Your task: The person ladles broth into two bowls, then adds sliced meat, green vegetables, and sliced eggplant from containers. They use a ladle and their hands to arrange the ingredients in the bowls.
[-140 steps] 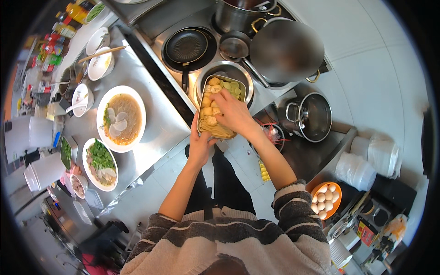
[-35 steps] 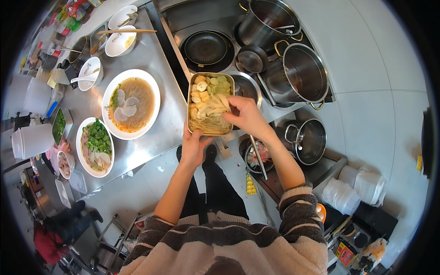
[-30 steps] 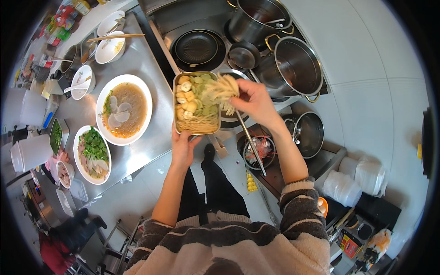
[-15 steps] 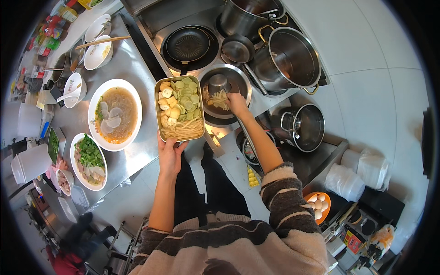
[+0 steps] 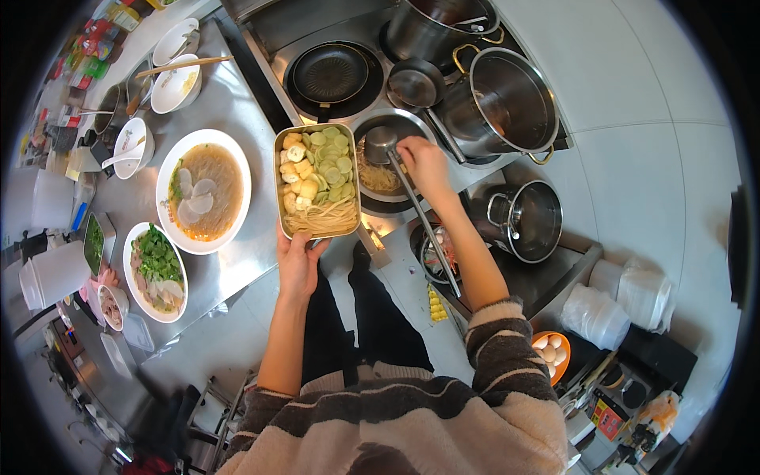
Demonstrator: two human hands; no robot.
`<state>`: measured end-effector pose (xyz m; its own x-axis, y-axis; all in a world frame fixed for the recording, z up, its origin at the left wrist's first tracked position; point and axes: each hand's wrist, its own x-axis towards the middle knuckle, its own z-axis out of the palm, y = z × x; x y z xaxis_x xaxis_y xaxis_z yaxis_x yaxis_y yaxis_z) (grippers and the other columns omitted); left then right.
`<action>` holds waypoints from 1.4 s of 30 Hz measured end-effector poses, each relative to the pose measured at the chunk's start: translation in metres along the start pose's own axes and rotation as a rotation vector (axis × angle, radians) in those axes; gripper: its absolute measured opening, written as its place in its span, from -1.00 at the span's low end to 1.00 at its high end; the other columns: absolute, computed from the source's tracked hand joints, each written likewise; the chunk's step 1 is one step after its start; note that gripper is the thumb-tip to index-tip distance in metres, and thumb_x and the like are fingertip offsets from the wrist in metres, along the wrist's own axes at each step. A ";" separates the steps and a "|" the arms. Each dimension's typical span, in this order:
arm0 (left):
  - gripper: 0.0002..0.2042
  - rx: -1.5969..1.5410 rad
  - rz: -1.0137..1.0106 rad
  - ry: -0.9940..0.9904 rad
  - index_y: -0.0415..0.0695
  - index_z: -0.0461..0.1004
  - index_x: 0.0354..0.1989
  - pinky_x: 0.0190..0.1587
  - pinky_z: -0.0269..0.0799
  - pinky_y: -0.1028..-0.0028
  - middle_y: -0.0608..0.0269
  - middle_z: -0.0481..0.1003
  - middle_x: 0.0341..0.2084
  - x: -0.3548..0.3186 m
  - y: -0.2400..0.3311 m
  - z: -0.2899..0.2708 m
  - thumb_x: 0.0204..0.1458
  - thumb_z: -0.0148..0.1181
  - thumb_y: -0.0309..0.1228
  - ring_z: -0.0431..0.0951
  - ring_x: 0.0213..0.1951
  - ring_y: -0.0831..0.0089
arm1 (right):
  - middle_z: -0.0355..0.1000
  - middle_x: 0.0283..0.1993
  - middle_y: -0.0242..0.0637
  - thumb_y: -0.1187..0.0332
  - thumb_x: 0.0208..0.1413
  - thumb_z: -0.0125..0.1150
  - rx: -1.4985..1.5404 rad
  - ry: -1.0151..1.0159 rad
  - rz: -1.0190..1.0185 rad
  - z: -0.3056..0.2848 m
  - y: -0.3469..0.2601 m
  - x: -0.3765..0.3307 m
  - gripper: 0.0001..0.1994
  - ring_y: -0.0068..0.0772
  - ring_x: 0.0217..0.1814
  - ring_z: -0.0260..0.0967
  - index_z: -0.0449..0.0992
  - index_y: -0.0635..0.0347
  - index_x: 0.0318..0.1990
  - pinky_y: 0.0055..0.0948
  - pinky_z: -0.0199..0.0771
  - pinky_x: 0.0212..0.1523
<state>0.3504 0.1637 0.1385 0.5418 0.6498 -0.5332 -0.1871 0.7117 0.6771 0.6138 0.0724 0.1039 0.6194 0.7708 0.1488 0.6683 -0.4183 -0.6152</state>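
Note:
My left hand [image 5: 298, 265] grips the near edge of a rectangular metal tray [image 5: 279, 207]. It holds pale green vegetable slices [image 5: 329, 162], yellow-white chunks [image 5: 298, 168] and long pale strips [image 5: 324, 215]. To its right, a wide metal pan [image 5: 423, 127] on the stove contains similar shredded strips [image 5: 378, 176]. A ladle [image 5: 381, 144] rests in the pan, its long handle slanting out toward me. My right hand [image 5: 425, 166] hovers over the pan's right side with fingers curled, close beside the ladle handle. Whether its fingertips touch the handle or hold anything is unclear.
Left on the steel counter [image 5: 229, 87] stand a large soup bowl [image 5: 241, 158], a bowl topped with chopped greens [image 5: 158, 261] and several small bowls. A black frying pan [image 5: 331, 73], a saucepan [image 5: 416, 83] and tall pots [image 5: 514, 99] surround the pan. An orange egg bowl [image 5: 564, 356] sits right.
My right hand has lifted from the strips in the pan and moved up and right, beside the ladle handle. The strips now lie in the pan. My left hand keeps hold of the tray.

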 end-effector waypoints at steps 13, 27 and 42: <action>-0.35 0.000 -0.030 -0.059 0.04 -0.09 0.38 -0.03 0.51 0.30 0.14 0.30 0.12 -0.002 -0.008 0.022 0.07 -0.20 -0.65 0.44 0.04 0.32 | 0.42 -0.36 -0.18 0.42 -0.06 0.16 -0.089 -0.418 -0.474 0.004 -0.119 -0.035 -0.87 -0.14 -0.27 0.49 0.46 0.28 -0.35 -0.26 0.50 -0.36; -0.32 0.032 -0.098 -0.060 0.09 -0.13 0.40 -0.06 0.51 0.30 0.18 0.28 0.13 -0.001 -0.008 0.021 0.06 -0.21 -0.66 0.41 0.05 0.35 | 0.44 -0.42 -0.19 0.41 0.00 0.18 0.188 -0.311 -0.318 -0.004 -0.105 -0.027 -0.92 -0.07 -0.38 0.45 0.48 0.21 -0.40 -0.23 0.45 -0.41; -0.43 0.048 -0.021 -0.019 0.02 0.00 0.33 -0.04 0.50 0.27 0.18 0.33 0.10 0.013 -0.004 0.005 0.10 -0.14 -0.58 0.45 0.05 0.32 | 0.50 -0.35 -0.34 0.53 0.03 0.26 0.828 -0.166 0.086 -0.064 -0.078 -0.003 -0.88 -0.64 -0.38 0.44 0.54 0.34 -0.26 -0.62 0.44 -0.35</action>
<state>0.3623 0.1678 0.1317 0.5610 0.6293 -0.5378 -0.1365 0.7111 0.6897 0.5861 0.0721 0.2007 0.5428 0.8399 0.0000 0.0647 -0.0418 -0.9970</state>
